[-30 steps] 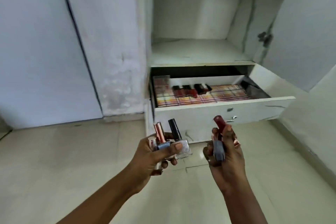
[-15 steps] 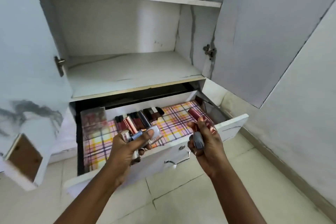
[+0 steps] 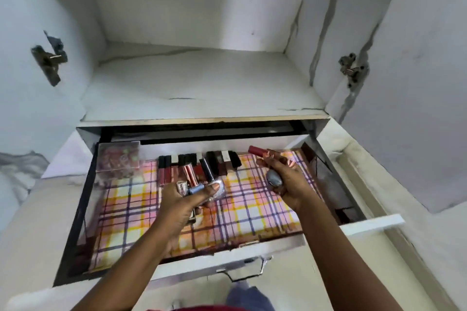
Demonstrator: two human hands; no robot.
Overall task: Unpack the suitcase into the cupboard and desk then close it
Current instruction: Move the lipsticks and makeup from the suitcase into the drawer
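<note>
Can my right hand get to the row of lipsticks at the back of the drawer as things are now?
Probably yes. The drawer is open, and the right hand hovers over its liner near the lipstick row with nothing between. But it already grips bottles, so picking one up looks awkward.

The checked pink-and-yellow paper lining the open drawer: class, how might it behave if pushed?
The checked pink-and-yellow paper liner looks thin and flat, so it would probably slide or wrinkle. Only the small bottles at the back weigh it down, so its front may lift.
</note>
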